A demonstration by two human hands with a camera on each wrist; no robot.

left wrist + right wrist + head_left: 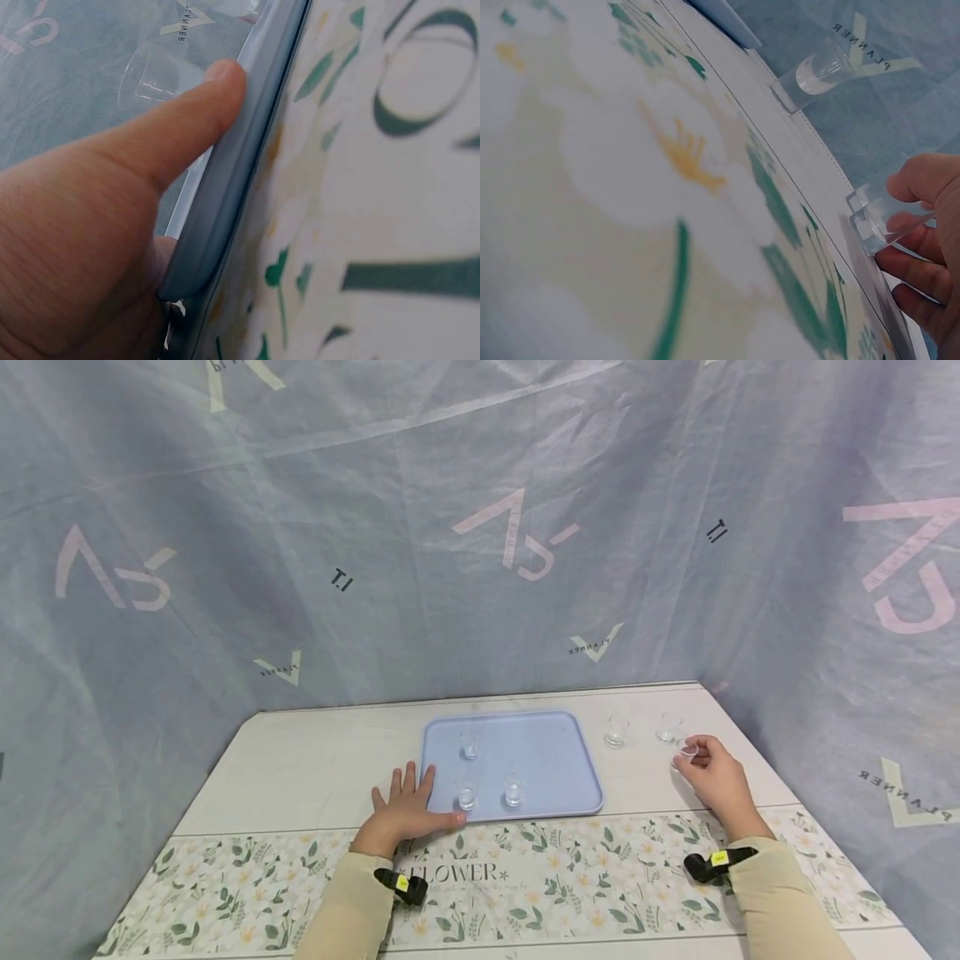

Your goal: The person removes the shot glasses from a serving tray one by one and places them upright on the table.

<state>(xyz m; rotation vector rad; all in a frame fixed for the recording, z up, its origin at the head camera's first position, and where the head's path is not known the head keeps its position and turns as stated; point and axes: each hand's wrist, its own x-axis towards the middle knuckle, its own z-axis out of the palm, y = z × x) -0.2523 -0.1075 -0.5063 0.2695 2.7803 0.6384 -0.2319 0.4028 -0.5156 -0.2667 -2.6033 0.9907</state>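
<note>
A light blue tray [547, 752] lies mid-table with three small clear glasses standing on it: one at the back [470, 745] and two at the front [467, 795] [513, 791]. My left hand [408, 793] lies flat on the table at the tray's front left corner. Its thumb [187, 112] presses against the tray rim [240, 172]. To the right of the tray, my right hand [693, 756] pinches a fourth small glass [688, 749] by its rim. In the right wrist view my fingers [919, 270] curl round that glass [881, 217], which is on or just above the table.
Two more small glasses [617, 731] [668, 727] stand on the bare table right of the tray, just beyond my right hand. A floral runner [525, 877] crosses the near table. Grey-blue cloth hangs behind and on both sides.
</note>
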